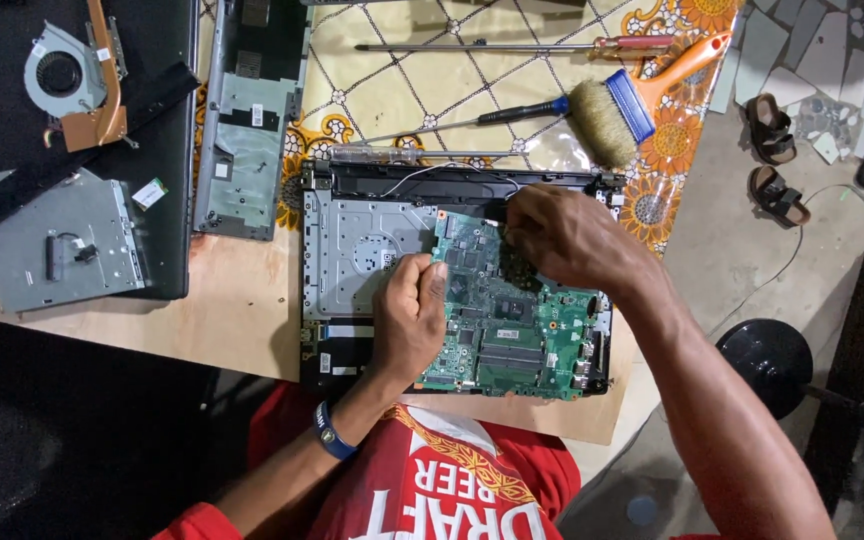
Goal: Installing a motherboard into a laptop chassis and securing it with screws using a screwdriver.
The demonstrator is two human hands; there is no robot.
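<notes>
A green laptop motherboard [522,325] lies in the right half of an opened laptop base [357,245] on a wooden table. My left hand [410,315] grips the board's left edge, fingers curled over it. My right hand [564,238] rests on the board's upper right part near the hinge, fingers pressed down on it; what lies under the fingertips is hidden.
A brush [632,100] with an orange handle and two screwdrivers [472,118] lie on the patterned cloth behind the laptop. At left are a cooling fan with copper pipe [67,75], a grey optical drive [57,245] and a metal frame part [247,130]. Sandals [772,150] sit on the floor at right.
</notes>
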